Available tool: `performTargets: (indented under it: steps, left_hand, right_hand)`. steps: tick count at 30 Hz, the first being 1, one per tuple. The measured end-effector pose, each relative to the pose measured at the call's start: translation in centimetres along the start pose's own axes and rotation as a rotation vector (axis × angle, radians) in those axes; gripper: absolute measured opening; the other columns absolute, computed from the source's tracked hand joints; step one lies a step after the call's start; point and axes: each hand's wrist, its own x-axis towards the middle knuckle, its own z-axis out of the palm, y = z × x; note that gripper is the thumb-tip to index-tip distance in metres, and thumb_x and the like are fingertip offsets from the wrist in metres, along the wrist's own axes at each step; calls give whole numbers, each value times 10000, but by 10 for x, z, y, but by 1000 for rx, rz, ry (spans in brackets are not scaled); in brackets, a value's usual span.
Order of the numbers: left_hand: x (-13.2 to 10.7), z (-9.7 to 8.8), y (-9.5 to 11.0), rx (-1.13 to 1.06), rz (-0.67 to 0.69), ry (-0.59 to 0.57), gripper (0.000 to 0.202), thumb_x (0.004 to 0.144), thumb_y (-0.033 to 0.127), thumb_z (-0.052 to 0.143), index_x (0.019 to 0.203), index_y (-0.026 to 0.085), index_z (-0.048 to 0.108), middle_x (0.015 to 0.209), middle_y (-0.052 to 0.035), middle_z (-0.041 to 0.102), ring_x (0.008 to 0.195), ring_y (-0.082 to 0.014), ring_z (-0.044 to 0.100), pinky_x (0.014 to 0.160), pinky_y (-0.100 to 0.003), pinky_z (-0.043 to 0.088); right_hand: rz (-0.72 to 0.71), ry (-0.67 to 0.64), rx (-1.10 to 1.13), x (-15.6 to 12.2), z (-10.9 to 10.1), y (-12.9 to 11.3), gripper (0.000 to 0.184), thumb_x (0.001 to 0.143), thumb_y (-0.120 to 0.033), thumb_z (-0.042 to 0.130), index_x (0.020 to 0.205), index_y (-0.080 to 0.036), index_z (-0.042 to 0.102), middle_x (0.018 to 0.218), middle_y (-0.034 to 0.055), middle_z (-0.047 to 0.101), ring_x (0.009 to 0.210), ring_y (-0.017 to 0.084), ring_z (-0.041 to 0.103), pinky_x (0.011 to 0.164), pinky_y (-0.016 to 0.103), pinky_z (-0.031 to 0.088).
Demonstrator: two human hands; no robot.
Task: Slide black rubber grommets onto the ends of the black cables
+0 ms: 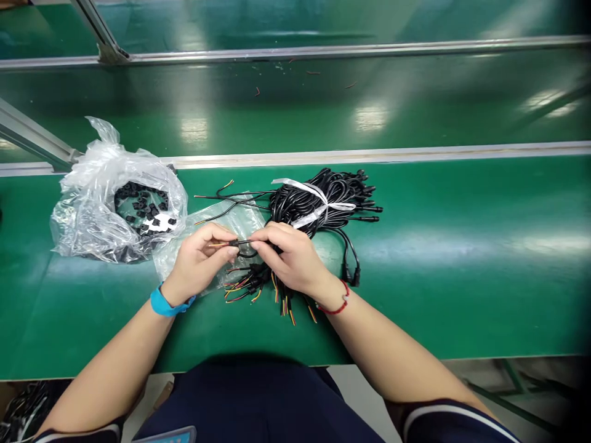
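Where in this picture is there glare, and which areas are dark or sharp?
All in the head view: pale glare crosses the glossy green tabletop, right of the tied black cable bundle; glints cover the crumpled clear plastic bag; the far right edge sinks into darkness; the bare left hand and bare right hand look reasonably sharp.

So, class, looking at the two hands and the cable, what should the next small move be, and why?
Probably the left hand should ease the small black piece a little toward the right hand: the piece seems to sit on the thin black cable near its coloured wire ends, and the right hand pinches the cable just beyond.
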Motion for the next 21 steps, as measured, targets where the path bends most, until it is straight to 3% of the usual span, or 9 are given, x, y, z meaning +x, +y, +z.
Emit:
performTargets:
  steps: [5,11,21]
  left_hand:
    - [0,3,-3,30,106,-33,90,786,147,678,852,181,626,811,-6,628,673,-106,628,584,-226,554]
    - [-2,0,-1,275,249,-119,109,786,107,667,858,181,632,818,-29,639,744,-127,609,615,-231,505]
    - [-4,5,-2,394,257,-138,63,811,162,646,863,193,629,809,-34,661,750,-155,619,669,-286,506]
  right_hand:
    - [36,-60,99,2,-4,-1,127,874,-161,542,766,-179,604,652,-30,584,600,91,486,638,241,382]
    - [65,-118,147,2,-10,-2,145,846,-145,547,708,-174,579,602,-48,522,572,82,433,626,240,357]
    - [37,-197,116,2,-13,-1,156,838,-140,513,700,-184,571,580,-46,511,572,92,426,627,235,356]
